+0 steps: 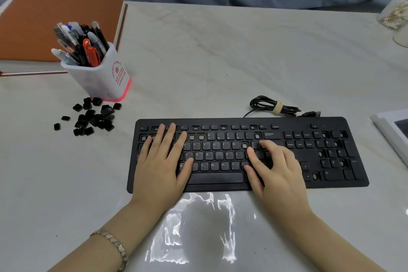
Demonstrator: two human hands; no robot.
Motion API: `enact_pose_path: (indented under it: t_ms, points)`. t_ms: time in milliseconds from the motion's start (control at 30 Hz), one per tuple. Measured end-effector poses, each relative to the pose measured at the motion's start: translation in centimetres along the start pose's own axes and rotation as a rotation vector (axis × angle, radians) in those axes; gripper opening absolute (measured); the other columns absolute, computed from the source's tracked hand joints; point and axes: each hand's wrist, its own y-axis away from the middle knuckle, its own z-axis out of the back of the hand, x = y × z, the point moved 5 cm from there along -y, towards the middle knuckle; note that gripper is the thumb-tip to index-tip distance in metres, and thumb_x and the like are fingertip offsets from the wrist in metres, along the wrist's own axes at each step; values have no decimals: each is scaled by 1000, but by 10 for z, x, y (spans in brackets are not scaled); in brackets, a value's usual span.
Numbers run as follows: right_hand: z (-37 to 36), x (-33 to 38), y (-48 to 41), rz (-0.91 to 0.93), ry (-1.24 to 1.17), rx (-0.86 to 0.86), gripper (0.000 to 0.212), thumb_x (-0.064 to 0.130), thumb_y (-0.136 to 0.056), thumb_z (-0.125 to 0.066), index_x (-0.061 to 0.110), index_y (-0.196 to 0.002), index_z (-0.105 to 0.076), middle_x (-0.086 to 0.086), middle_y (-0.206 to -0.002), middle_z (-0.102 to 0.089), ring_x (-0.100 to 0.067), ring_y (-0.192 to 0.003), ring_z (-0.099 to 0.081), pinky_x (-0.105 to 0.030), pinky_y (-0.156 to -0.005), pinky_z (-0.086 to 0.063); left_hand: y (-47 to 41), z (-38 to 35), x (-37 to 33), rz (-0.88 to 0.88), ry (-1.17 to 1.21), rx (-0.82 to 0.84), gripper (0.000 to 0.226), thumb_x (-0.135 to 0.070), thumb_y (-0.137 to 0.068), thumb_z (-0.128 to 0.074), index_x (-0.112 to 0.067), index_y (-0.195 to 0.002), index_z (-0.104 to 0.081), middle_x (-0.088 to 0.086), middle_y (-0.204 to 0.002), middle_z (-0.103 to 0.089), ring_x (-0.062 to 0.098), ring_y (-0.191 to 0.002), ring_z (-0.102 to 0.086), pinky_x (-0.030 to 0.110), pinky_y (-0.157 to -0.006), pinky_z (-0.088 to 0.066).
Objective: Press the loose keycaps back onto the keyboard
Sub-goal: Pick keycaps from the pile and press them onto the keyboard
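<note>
A black keyboard (276, 181) lies on the pale table, with several bare key sockets in the function row, number row and numpad. My left hand (162, 161) rests flat on its left keys, fingers spread, holding nothing. My right hand (271, 168) sits on the keys right of the letter block, fingers curled with the tips pressing down; I cannot see a keycap under them. A pile of loose black keycaps (92, 118) lies on the table to the left, apart from both hands.
A white pen cup (103, 77) full of pens stands behind the keycap pile. An orange-brown book (44, 24) lies at the back left. The keyboard's coiled cable (273, 107) lies behind it. A white frame (390, 130) sits at the right edge, a jar (393, 15) at the far right.
</note>
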Motion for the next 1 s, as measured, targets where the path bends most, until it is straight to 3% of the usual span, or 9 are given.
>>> enact_pose_path:
  t_ms: [233, 333, 400, 467, 533, 633, 767, 867, 1000]
  points:
    - [-3, 5, -4, -3, 53, 98, 31, 28, -85, -47, 10, -93, -71, -12, -108, -64, -28, -104, -48, -39, -77, -45, 0, -1, 0, -7, 22, 11, 52, -39, -88, -36, -11, -129, -53, 13, -140, -45, 25, -133, -29, 42, -107, -23]
    - [-1, 11, -14, 12, 27, 181, 32, 27, -83, -44, 9, -82, -70, -7, -92, -64, -25, -91, -54, -34, -72, -43, -1, 1, 1, -14, 53, 63, 52, -40, -89, -34, -13, -129, -53, 10, -141, -45, 23, -134, -26, 39, -108, -19]
    - [0, 20, -23, 0, -94, 205, 33, 25, -82, -43, 8, -74, -70, -4, -80, -62, -25, -75, -59, -30, -65, -44, -1, 8, 4, -1, 204, 76, 51, -40, -91, -32, -14, -129, -53, 3, -141, -43, 19, -136, -27, 31, -110, -16]
    - [1, 38, -34, -7, -213, 223, 32, 24, -81, -43, 9, -76, -71, -3, -77, -62, -23, -71, -60, -28, -64, -47, 0, 21, 16, 68, 395, 41, 49, -39, -91, -32, -15, -129, -53, -7, -138, -42, 9, -133, -32, 21, -110, -16]
    - [-5, 64, -45, 14, -289, 295, 30, 22, -84, -44, 11, -88, -72, -2, -85, -65, -22, -80, -61, -30, -74, -50, 3, 33, 40, 152, 455, -31, 43, -32, -90, -41, -13, -126, -55, -5, -137, -45, 7, -127, -37, 23, -107, -22]
    - [-17, 98, -61, 44, -399, 437, 26, 21, -92, -46, 16, -107, -67, 1, -104, -63, -15, -102, -54, -25, -91, -38, 3, 44, 91, 304, 329, -105, 37, -15, -89, -55, -7, -125, -55, 10, -141, -43, 25, -128, -42, 37, -106, -30]
    - [-35, 132, -81, 16, -471, 497, 26, 21, -92, -47, 16, -110, -66, 1, -111, -60, -13, -108, -50, -19, -92, -34, -4, 50, 154, 528, 149, -1, 50, -20, -89, -57, -16, -137, -44, 10, -151, -28, 29, -136, -30, 44, -103, -29]
    - [-43, 155, -93, 19, -500, 535, 25, 19, -91, -48, 15, -107, -67, -1, -110, -62, -14, -106, -53, -22, -90, -37, -11, 48, 175, 559, 138, 73, 45, -26, -89, -57, -15, -132, -49, 8, -143, -40, 31, -128, -34, 41, -100, -32]
    - [-58, 187, -108, 86, -473, 589, 27, 15, -91, -46, 12, -110, -66, -5, -112, -61, -19, -105, -53, -25, -89, -38, -13, 48, 179, 498, 284, 14, 29, -17, -88, -59, -9, -116, -61, 9, -112, -54, 26, -109, -44, 24, -87, -33]
